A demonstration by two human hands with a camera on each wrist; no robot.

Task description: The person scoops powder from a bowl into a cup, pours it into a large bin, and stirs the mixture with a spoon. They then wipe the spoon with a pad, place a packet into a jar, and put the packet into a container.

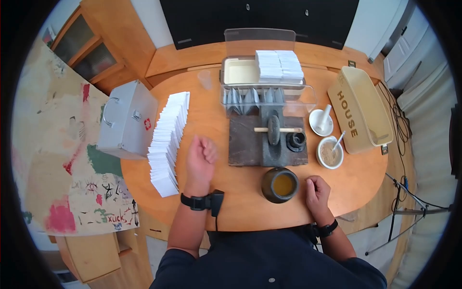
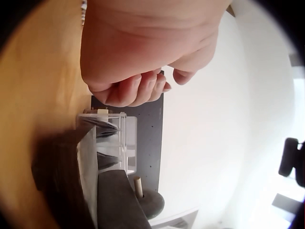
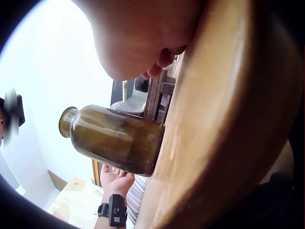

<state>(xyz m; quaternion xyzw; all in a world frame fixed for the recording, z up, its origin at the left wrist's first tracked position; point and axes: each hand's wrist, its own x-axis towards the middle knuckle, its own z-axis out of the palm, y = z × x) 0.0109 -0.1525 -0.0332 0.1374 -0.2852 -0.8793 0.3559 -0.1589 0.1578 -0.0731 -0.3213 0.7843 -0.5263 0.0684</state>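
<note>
My left hand (image 1: pixel 201 156) rests between the fanned white paper packets (image 1: pixel 168 139) and the dark board (image 1: pixel 244 144), its fingers loosely curled and empty. In the left wrist view the fingers of that hand (image 2: pixel 138 67) bend inward with nothing in them. My right hand (image 1: pixel 318 195) lies near the table's front edge, loosely curled and empty, just right of a dark glass jar (image 1: pixel 280 185) and apart from it. In the right wrist view the brown jar (image 3: pixel 114 138) stands beside that hand (image 3: pixel 143 43).
On the board are a grey grinding tool (image 1: pixel 274 130) with a wooden handle and a small black pot (image 1: pixel 296 140). A clear rack (image 1: pixel 269 101), white mortar (image 1: pixel 321 123), bowl of powder (image 1: pixel 329 153), HOUSE bin (image 1: pixel 353 115) and metal case (image 1: pixel 127 120) stand around.
</note>
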